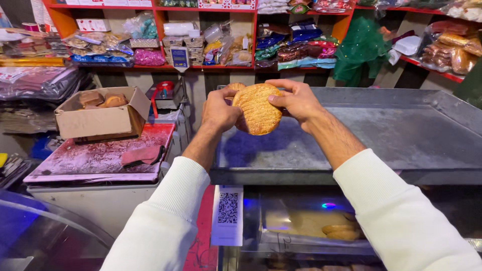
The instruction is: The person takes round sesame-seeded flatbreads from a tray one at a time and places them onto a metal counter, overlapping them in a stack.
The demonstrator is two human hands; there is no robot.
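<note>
Mid-frame, our left hand (219, 111) and right hand (297, 100) both pinch a ridged golden pastry (257, 109) above the metal tray (401, 135); steady, gentle handling seems needed.

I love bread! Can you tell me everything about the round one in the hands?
The bread is a round, flat, golden-brown piece with ridged lines pressed across its top. It looks baked and dry. It is held up on edge, facing the camera, above the grey metal tray. The left hand and right hand pinch its sides.

The flatbread (257, 109) is above the metal tray (401, 135); the cardboard box (100, 120) sits left, shelves (201, 68) behind.
</note>
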